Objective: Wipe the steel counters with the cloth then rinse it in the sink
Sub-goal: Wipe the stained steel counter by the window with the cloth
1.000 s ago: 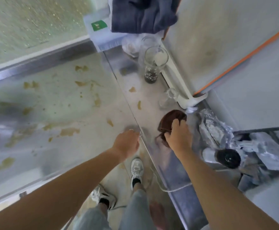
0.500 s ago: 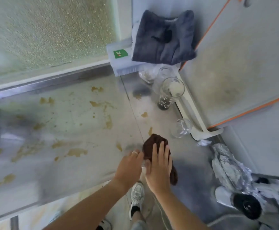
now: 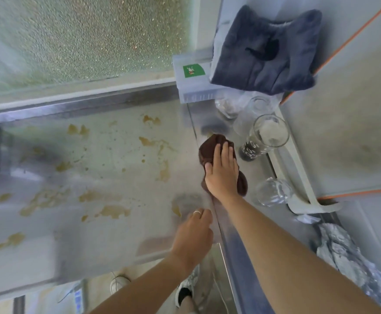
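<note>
Head view: the right hand lies flat on the brown cloth, fingers straight and together, palm pressing it down onto the narrow steel counter that runs away from the person along the right. The cloth's long axis follows that counter: its bunched front end pokes out past the fingertips toward the far corner, and a smaller lobe shows at the wrist side, to the right. So the cloth sits under and just ahead of the right hand, and a push straight along the forearm would carry it onward.

The relation that matters is what stands in that line. A tall glass with dark dregs stands just right of the fingers, close to the cloth's edge but seemingly apart from it, and a tipped clear glass lies near the wrist. A brown spot touches the cloth's far tip.

The left hand is nearer the person, fingers loosely curled, holding nothing; it appears to rest at the edge of the wide counter, well short of the cloth. That wide surface, to the left of the cloth, carries many brown stains, so I judge most wiping remains. No sink is in view.
</note>
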A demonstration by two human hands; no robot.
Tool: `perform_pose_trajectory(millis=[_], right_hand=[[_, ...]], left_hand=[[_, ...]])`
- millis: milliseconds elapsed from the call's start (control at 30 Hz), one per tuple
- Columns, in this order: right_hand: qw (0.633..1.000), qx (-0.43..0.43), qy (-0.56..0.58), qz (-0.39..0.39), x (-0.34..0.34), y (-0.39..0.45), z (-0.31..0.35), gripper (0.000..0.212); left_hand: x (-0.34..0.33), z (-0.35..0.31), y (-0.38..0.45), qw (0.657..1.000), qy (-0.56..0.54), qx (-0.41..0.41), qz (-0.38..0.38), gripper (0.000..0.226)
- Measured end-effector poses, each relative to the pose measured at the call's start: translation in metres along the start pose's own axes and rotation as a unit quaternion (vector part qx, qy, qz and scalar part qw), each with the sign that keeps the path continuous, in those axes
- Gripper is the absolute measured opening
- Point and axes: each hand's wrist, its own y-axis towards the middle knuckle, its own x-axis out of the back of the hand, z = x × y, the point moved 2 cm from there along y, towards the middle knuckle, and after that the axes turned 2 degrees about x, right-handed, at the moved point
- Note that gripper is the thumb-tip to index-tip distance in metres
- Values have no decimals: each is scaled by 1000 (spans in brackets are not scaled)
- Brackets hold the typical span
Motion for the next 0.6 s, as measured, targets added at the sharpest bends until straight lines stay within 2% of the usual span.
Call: perform_pose_trajectory(millis=[233,300,400,467,533,600], right_hand=[[999,16,-11,49,19,83,10,70],[999,38,0,22,21,86,7,66],[995,75,5,-69,26,55,4,59],[992,81,-41,-86,21,19,5,53],[993,57,-60,-81,10,-12,5,50],[995,-7,-29,-97,0,-29,2,57]], left_hand=[[-2,6,14,999,-33,-13,-37,14],[-1,6,15,998,-37,-13,-42,14],[0,6,15,998,-35,-6,-44,14],[1,5,14,999,-33,-4,-37,14],[2,2,15,999,-26,-7,-30,16],[1,-1,16,1000,-19,-6,-21,17]])
